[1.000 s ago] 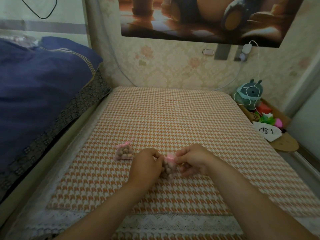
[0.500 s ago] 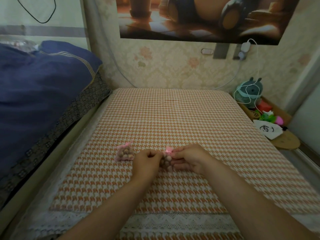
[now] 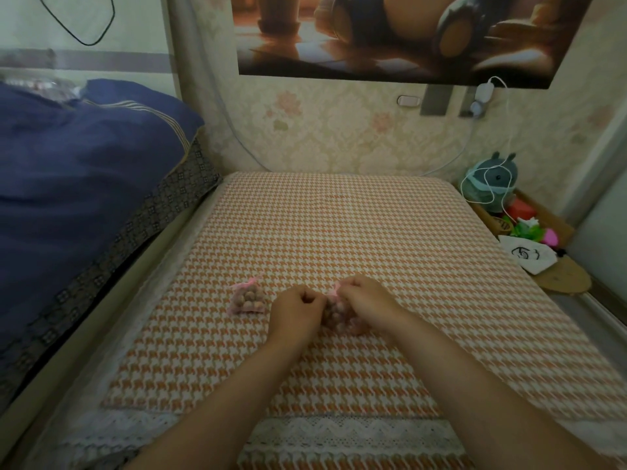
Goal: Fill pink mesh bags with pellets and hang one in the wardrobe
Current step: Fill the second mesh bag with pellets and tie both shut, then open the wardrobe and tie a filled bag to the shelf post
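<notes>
Pink mesh bag [image 3: 334, 312], pellet-filled: on houndstooth-covered table [image 3: 339, 232], front-centre. Left hand [image 3: 297, 310]: fingers curled, pinching the bag's left side. Right hand [image 3: 364, 301]: pinching its pink top. Second filled bag [image 3: 247, 298]: on table, left of centre, untouched.

We see an orange-and-white houndstooth cloth [image 3: 339, 232] edged with white lace trim [image 3: 339, 432]. A pink mesh bag of tan-brown pellets [image 3: 247, 298] has a pink tie, and a second pink mesh bag [image 3: 336, 313] shows the same brown through its net. We note a navy blue quilt [image 3: 84, 164] with pale stripes, a dark geometric-patterned sheet [image 3: 163, 205], cream floral wallpaper [image 3: 339, 130] and a teal plush toy [image 3: 492, 178].
</notes>
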Demonstrator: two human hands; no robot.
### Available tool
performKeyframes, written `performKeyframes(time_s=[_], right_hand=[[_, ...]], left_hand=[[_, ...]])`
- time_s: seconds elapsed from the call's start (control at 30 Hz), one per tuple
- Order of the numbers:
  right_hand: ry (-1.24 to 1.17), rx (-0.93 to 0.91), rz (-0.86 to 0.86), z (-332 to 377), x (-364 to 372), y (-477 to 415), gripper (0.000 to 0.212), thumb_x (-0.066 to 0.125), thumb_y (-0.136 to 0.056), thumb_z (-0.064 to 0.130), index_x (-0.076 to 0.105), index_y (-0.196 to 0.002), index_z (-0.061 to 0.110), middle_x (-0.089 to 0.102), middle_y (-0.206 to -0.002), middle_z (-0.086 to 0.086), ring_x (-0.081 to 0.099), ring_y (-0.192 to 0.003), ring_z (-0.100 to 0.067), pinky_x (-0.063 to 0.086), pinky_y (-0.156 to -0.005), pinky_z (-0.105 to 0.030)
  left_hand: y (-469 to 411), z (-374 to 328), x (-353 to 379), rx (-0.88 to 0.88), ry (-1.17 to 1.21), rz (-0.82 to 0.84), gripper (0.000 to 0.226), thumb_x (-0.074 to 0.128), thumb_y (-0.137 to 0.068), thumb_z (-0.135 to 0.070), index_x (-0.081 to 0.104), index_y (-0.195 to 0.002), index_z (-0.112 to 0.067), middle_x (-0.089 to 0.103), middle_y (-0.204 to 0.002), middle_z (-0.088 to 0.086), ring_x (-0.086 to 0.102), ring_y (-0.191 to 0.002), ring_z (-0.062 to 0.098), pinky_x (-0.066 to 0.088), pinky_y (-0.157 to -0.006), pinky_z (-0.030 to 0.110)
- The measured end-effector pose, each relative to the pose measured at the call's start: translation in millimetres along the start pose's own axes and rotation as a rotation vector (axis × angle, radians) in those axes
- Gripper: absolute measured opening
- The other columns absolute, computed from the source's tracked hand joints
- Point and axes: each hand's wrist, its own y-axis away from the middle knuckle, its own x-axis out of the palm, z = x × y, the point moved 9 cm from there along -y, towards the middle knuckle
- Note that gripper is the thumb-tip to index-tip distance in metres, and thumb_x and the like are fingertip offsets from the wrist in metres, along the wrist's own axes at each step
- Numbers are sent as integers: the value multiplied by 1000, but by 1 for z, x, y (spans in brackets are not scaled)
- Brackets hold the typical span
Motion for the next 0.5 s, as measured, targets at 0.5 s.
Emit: performKeyframes(time_s=[0.5], right_hand=[[190,-71,25,13,-7,-2,49,61,-92,-6,49,-136,10,71,-85,-11,67,-50,-5,55,-53,-20]], left_hand=[[-50,37,-68,81,-577,17,43,56,-88,-31,60,-130,-27,63,-123,7,59,-109,23,50,-94,33]])
